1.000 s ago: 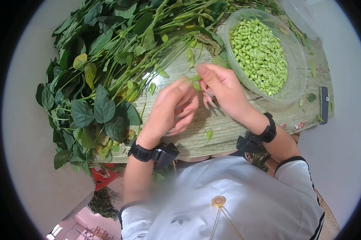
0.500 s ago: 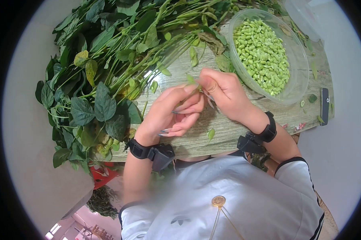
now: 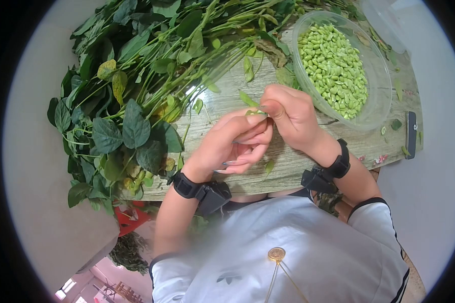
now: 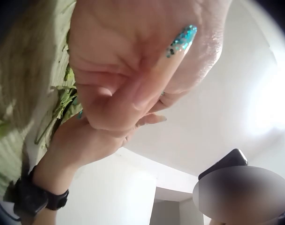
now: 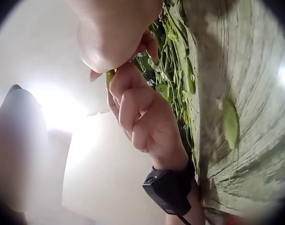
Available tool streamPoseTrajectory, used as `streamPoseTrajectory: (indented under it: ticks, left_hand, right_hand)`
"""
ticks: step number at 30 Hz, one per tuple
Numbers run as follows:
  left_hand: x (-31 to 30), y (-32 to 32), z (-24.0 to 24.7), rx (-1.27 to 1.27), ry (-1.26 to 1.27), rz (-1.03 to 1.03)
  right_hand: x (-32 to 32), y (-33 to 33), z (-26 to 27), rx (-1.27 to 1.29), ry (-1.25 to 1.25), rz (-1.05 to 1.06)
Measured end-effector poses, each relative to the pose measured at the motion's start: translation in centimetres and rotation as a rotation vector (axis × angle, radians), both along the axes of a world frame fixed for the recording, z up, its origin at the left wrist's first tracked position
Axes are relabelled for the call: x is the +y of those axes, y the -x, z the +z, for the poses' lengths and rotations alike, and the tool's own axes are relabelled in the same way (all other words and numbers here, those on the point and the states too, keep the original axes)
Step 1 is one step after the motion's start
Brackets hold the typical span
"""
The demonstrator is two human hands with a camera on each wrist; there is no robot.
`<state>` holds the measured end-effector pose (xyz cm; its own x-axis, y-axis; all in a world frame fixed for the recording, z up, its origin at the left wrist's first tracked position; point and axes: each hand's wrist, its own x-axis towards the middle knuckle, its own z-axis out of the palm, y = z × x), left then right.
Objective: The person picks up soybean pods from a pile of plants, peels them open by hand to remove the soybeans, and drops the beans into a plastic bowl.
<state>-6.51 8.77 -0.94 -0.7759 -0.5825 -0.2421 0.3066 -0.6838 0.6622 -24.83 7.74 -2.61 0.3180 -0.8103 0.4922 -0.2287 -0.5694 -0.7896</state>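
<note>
Both hands meet over the table in front of the person's chest. Between thumb and fingers my left hand [image 3: 232, 141] pinches a green soybean pod [image 3: 247, 98], whose tip sticks up past the fingertips. My right hand [image 3: 294, 117] has its fingers curled in, with thumb and forefinger pinching the pod's other end. In the right wrist view a bit of the pod [image 5: 110, 76] shows between the two hands. To the right stands a clear plastic bowl [image 3: 386, 96] holding many shelled green soybeans [image 3: 333, 70].
A large heap of leafy soybean stalks [image 3: 136, 126] covers the table's left and back. One loose pod [image 3: 270, 166] lies near the front edge, another pod [image 3: 248, 69] behind the hands. A dark, flat oblong object [image 3: 411, 134] lies at the right edge of the wooden table [image 3: 338, 144].
The hands, slightly apart a second ago, have come together at the pod and shifted a little to the right. My left hand has turned, its fingers now nearer the right thumb.
</note>
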Motion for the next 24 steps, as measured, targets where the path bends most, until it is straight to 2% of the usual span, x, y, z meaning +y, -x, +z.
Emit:
streamPoseTrajectory:
  ticks: [2, 5, 7, 8, 10, 13, 16, 19, 24]
  left_hand:
    - [0.1, 0.3, 0.0, 0.023, -0.048, 0.011]
    - [0.3, 0.5, 0.3, 0.039, -0.016, 0.055]
    - [0.3, 0.5, 0.3, 0.114, -0.005, 0.117]
    - [0.3, 0.5, 0.1, 0.114, -0.007, 0.114]
    - [0.0, 0.2, -0.3, 0.069, -0.042, 0.092]
    - [-0.5, -0.2, 0.0, -0.032, -0.022, 0.01]
    - [0.1, 0.3, 0.1, -0.047, -0.059, 0.061]
    - [-0.2, 0.1, 0.3, -0.095, -0.06, 0.002]
    - [-0.2, -0.4, -1.1, -0.015, -0.197, 0.019]
  right_hand:
    - [-0.1, 0.0, 0.0, 0.034, 0.031, 0.012]
    - [0.2, -0.1, 0.4, -0.008, -0.108, -0.005]
    - [0.6, -0.2, 0.8, -0.139, -0.331, 0.019]
    - [0.6, -0.3, 0.7, -0.139, -0.332, 0.017]
    - [0.5, -0.4, 0.4, -0.039, -0.095, -0.035]
    - [0.3, -0.3, 0.2, 0.02, -0.003, -0.033]
    - [-0.2, -0.1, -0.1, 0.08, 0.065, -0.017]
    - [-0.5, 0.0, -0.3, 0.135, 0.126, 0.01]
    - [-0.5, -0.2, -0.2, 0.23, 0.176, 0.01]
